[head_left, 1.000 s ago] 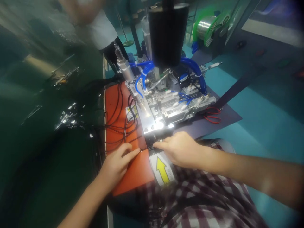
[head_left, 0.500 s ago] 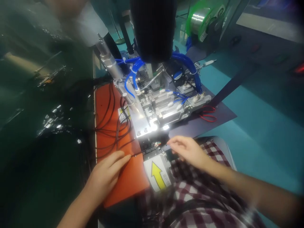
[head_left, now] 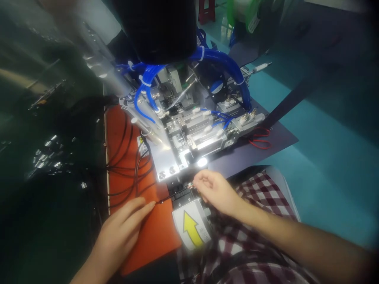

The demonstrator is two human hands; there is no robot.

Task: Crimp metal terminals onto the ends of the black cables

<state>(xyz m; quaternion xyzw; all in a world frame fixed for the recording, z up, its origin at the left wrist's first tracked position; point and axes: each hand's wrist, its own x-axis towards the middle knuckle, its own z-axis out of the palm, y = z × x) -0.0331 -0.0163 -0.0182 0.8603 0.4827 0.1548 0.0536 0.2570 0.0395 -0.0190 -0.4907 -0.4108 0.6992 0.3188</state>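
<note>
A thin black cable runs from the orange surface across a dark slotted block at the front of a metal machine. My left hand pinches it near the block's left side, fingertips closed on it. At the cable's right end, small coloured wire ends show. My right hand is closed at those wire ends, thumb and forefinger together; the fingers hide exactly what they grip. Just below lies a white label with a yellow arrow.
More black cables loop over the orange surface on the left. Thick blue tubes arch over the machine under a large black cylinder. A green spool hangs at the back. Red wire lies at the right. Another person's blurred sleeve is at upper left.
My right hand has moved left onto the coloured wire ends, its fingers closing there. My left hand stays on the cable. The whole view has shifted somewhat.
</note>
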